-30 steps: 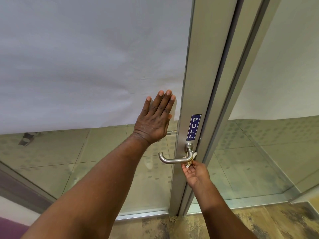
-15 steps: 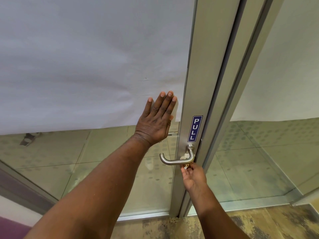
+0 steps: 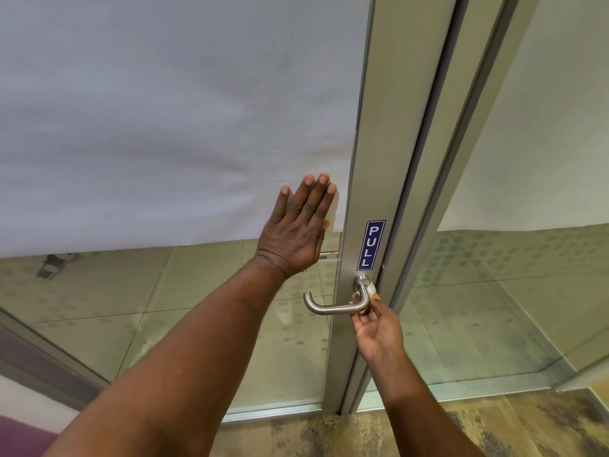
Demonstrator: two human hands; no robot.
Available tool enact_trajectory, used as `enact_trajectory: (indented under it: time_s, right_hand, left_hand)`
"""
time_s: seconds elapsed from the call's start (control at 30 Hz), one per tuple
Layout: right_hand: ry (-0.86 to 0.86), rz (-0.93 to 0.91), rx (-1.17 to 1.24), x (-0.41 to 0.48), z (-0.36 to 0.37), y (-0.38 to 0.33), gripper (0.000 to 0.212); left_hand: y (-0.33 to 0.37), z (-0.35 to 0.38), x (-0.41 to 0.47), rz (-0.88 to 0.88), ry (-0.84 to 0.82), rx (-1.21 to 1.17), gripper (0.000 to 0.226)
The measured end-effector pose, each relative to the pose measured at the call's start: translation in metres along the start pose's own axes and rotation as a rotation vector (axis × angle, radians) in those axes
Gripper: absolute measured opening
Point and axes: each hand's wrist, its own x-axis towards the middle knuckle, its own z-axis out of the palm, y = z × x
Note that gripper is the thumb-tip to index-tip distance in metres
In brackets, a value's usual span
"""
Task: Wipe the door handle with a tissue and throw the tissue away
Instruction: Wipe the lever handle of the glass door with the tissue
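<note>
A brushed-metal lever door handle [image 3: 329, 307] sticks out leftward from the aluminium door frame [image 3: 379, 159], just under a blue PULL sticker [image 3: 371, 245]. My right hand [image 3: 375, 328] reaches up from below and pinches a small white tissue [image 3: 371, 287] against the handle's bend near its base; most of the tissue is hidden behind the handle and my fingers. My left hand [image 3: 296, 232] lies flat on the glass door panel [image 3: 164, 308], fingers together and pointing up, holding nothing.
White paper covers the upper glass [image 3: 164, 110] on the door and on the fixed pane at the right [image 3: 543, 127]. Below the door runs a mottled brown floor [image 3: 494, 423]. A purple surface [image 3: 23, 437] shows at the bottom left corner.
My right hand has shifted the tissue from under the lever up to the bend by the handle's base. My left hand stays pressed on the glass.
</note>
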Motion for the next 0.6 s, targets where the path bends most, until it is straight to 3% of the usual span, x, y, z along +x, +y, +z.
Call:
enact_trajectory:
  time_s: [0.2, 0.47, 0.6]
  right_hand:
    - [-0.066, -0.063, -0.154, -0.002, -0.005, -0.015, 0.028]
    - [-0.113, -0.420, -0.699, -0.012, -0.016, -0.018, 0.030]
    - [-0.067, -0.579, -0.630, -0.013, -0.012, -0.019, 0.022]
  left_hand:
    - [0.001, -0.002, 0.001, -0.006, -0.008, -0.014, 0.068]
    - [0.002, -0.006, 0.001, -0.014, -0.032, 0.003, 0.069]
    - [0.002, -0.007, 0.002, -0.018, -0.039, -0.012, 0.068]
